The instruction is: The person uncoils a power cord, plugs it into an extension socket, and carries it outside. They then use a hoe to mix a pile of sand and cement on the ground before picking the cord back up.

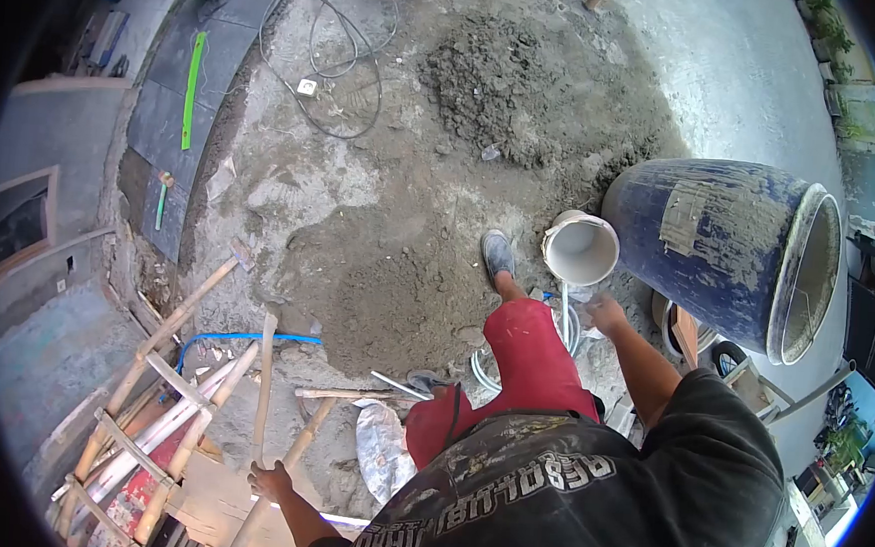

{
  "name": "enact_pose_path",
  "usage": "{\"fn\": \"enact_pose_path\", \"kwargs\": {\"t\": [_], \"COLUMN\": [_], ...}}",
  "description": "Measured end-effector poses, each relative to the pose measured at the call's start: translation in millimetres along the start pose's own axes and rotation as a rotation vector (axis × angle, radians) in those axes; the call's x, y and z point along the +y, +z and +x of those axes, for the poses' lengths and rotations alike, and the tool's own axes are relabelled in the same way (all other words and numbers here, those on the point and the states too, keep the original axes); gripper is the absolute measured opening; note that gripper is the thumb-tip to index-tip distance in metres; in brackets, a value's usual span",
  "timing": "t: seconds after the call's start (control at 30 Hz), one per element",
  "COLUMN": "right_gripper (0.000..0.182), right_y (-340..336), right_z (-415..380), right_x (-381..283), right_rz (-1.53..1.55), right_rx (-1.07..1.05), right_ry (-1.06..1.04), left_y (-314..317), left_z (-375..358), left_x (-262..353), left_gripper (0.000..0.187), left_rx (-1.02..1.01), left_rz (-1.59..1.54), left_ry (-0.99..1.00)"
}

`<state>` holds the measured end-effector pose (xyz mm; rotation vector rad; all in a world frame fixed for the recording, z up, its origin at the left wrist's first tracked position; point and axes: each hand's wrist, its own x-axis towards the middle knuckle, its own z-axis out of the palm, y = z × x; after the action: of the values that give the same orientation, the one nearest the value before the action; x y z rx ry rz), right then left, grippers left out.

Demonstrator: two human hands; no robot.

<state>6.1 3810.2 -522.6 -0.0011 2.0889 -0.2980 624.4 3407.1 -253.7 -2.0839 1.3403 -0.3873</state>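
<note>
My left hand (271,481) is at the lower left, its fingers around the lower end of a pale wooden stick (265,383). A second wooden pole (310,432) slants just beside that hand. My right hand (606,315) hangs by my right leg with its fingers curled; whether anything is in them is hidden. Just above it stands a mortar-stained white bucket (573,222). A large blue barrel (730,241), crusted with cement, lies tilted right of the bucket. Near my feet spreads a patch of grey wet mortar (396,301).
A wooden ladder (166,377) leans at the left. A heap of mortar (499,87) sits ahead, and a loose cable (377,84) is coiled on the ground. A green straightedge (192,90) lies on dark tiles. A coiled hose (484,374) rests by my legs.
</note>
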Motion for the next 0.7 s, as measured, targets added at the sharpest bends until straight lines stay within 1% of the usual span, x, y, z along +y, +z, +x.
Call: {"fn": "enact_pose_path", "kwargs": {"t": [0.07, 0.1, 0.17, 0.23, 0.27, 0.3, 0.33, 0.37, 0.4, 0.43, 0.47, 0.5, 0.57, 0.63, 0.67, 0.7], "right_gripper": [0.038, 0.037, 0.037, 0.033, 0.031, 0.03, 0.03, 0.03, 0.031, 0.031, 0.034, 0.034, 0.036, 0.038, 0.038, 0.04], "right_y": [-28.3, -41.5, -68.9, -69.2, -72.8, -82.6, -87.5, -91.6, -88.7, -83.1, -87.4, -92.3, -99.0, -103.7, -99.3, -98.8], "right_z": [-12.7, -21.6, -44.3, -30.1, -22.6, -29.5, -40.1, -52.6, -45.7, -20.8, -27.6, -40.2, -55.9, -47.8, -47.9, -47.9], "right_x": [23.0, 22.5, 22.6, 43.0, 47.7, 27.2, -1.0, -29.3, -39.6, -40.5, -70.9, -108.0, -168.0, -209.8, -228.6, -247.5], "right_rz": [0.122, 0.109, 0.063, 0.058, 0.05, 0.079, 0.111, 0.148, 0.222, 0.103, 0.139, 0.183, 0.273, 0.308, 0.335, 0.358], "right_rx": [0.033, 0.067, 0.127, 0.131, 0.133, 0.114, 0.098, 0.088, 0.084, 0.106, 0.065, 0.054, 0.023, 0.089, 0.119, 0.152], "right_ry": [-0.002, 0.027, 0.089, 0.074, 0.067, 0.085, 0.106, 0.129, 0.065, -0.034, -0.031, -0.072, -0.144, -0.218, -0.246, -0.22], "left_y": [-17.8, -24.7, -36.0, -29.3, -9.1, 18.6, 55.1, 77.9, 69.2, 61.3, 55.4, 57.5, 66.4, 32.7, 146.2, 137.7], "left_z": [-10.0, -15.6, -28.0, -36.4, -35.9, -32.4, -32.2, -34.5, -44.5, -57.9, -69.6, -75.6, -79.4, -69.7, -42.2, -27.9], "left_x": [16.9, 25.0, 42.0, 54.4, 55.8, 59.9, 67.7, 74.5, 83.5, 95.4, 106.6, 118.3, 136.7, 154.7, 177.9, 182.1], "left_gripper": [0.053, 0.05, 0.045, 0.043, 0.045, 0.047, 0.047, 0.048, 0.047, 0.046, 0.045, 0.04, 0.034, 0.027, 0.02, 0.02], "left_rx": [-0.019, -0.035, -0.058, -0.124, -0.171, -0.214, -0.264, -0.312, -0.451, -0.593, -0.738, -0.778, -0.765, -0.983, -0.991, -1.03], "left_rz": [-0.19, -0.281, -0.376, -0.478, -0.61, -0.746, -0.853, -0.963, -1.056, -1.146, -1.231, -1.224, -1.163, -1.204, -1.137, -1.054], "left_ry": [0.013, 0.016, 0.095, 0.178, 0.224, 0.273, 0.281, 0.297, 0.288, 0.282, 0.28, 0.279, 0.345, 0.448, 0.62, 0.662]}}
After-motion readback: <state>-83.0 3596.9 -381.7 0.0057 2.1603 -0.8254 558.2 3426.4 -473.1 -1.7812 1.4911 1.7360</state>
